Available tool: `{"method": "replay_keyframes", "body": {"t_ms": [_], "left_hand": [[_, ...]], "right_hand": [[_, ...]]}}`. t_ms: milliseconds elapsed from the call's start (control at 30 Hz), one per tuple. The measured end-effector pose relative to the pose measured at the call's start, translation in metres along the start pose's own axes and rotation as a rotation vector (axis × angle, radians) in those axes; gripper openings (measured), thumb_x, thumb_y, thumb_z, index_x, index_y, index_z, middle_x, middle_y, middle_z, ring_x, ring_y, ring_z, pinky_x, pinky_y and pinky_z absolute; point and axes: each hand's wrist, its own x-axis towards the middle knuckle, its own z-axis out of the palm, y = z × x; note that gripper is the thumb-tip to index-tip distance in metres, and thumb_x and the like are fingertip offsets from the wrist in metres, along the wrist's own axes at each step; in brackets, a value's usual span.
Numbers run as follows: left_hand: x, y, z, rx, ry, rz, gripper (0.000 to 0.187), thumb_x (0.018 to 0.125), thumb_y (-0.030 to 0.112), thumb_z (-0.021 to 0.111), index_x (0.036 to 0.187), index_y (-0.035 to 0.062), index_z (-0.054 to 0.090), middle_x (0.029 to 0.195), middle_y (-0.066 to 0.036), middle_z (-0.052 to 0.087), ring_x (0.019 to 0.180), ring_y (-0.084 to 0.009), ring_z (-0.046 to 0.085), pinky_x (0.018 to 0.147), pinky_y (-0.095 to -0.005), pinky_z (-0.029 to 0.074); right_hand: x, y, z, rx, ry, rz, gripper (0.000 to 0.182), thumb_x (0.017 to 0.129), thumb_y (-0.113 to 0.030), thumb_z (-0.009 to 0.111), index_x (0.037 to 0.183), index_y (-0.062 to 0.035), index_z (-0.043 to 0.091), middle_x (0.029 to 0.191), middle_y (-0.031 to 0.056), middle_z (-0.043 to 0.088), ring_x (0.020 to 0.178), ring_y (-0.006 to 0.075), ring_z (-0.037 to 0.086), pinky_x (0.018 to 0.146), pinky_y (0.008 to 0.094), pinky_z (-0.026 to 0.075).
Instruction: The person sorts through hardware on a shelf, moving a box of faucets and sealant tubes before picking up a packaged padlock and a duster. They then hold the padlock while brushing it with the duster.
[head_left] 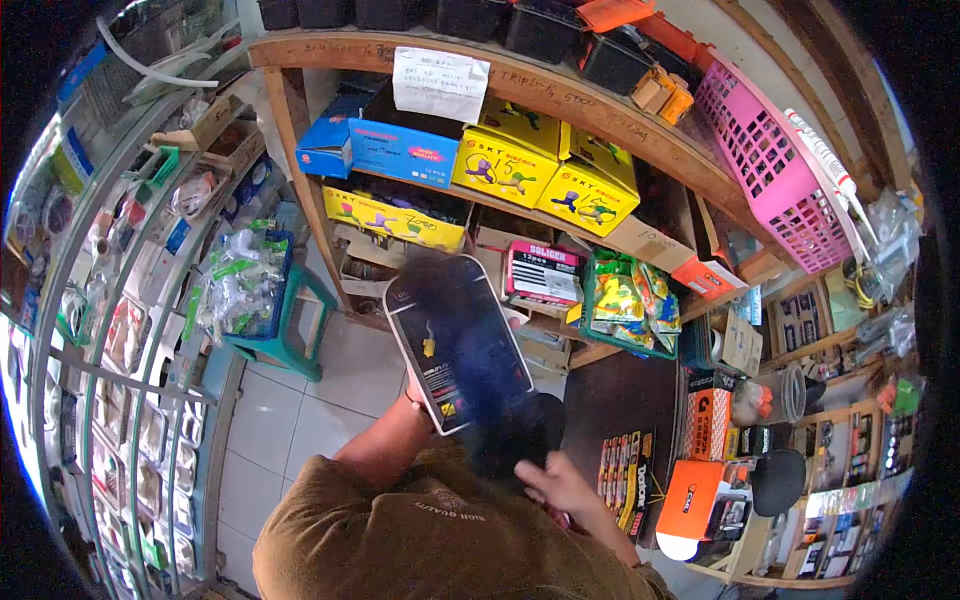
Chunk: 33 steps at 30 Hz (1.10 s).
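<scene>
A black flat package (463, 345) with a white rounded rim and a small yellow picture is held up in front of my chest. My left hand (413, 388) grips it from behind, mostly hidden, with fingertips showing at its right edge. Low on the right, my right hand (556, 484) is closed, its fingers curled. From it a dark, fluffy, duster-like thing (520, 432) reaches up and left, smeared by motion and overlapping the package in this view. A small pinkish end shows just under that hand.
Ahead, a wooden shelf (690, 140) bears yellow boxes (510, 165), blue boxes (400, 150) and a pink basket (775, 170). A green stool (300, 325) with a tray of bagged parts stands left, beside a glass display case (125, 375). An orange box (690, 500) sits right.
</scene>
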Motion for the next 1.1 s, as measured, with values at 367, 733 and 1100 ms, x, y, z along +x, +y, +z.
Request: {"method": "replay_keyframes", "body": {"t_ms": [367,733,1100], "left_hand": [[0.007,-0.001,-0.023,0.014,0.017,-0.038,0.062,0.088,0.053,0.037,0.134,0.0116,0.036,0.131,-0.02,0.043,0.115,-0.0343,0.047,0.097,-0.0499,0.036],[0.012,0.005,-0.019,0.041,0.145,-0.006,0.057,0.091,0.05,0.031,0.13,0.009,0.042,0.131,-0.016,0.043,0.116,-0.0313,0.047,0.098,-0.0482,0.037],[0.002,0.005,0.001,0.078,0.042,-0.005,0.053,0.09,0.047,0.036,0.13,0.0109,0.041,0.129,-0.013,0.046,0.115,-0.0294,0.047,0.097,-0.0452,0.038]], "right_hand": [[-0.001,-0.008,0.001,0.022,0.054,-0.191,0.046,0.087,-0.04,0.057,0.059,-0.0054,0.046,0.049,-0.0007,0.043,0.042,0.0104,0.037,0.039,0.0297,0.032],[-0.004,-0.017,0.001,0.18,0.153,0.055,0.047,0.085,-0.043,0.058,0.057,-0.0062,0.047,0.049,0.0005,0.045,0.042,0.0088,0.042,0.039,0.0262,0.034],[-0.002,-0.01,0.007,-0.029,0.045,-0.036,0.042,0.087,-0.039,0.057,0.064,-0.0051,0.048,0.05,-0.0013,0.043,0.043,0.0089,0.04,0.039,0.0275,0.033]]}}
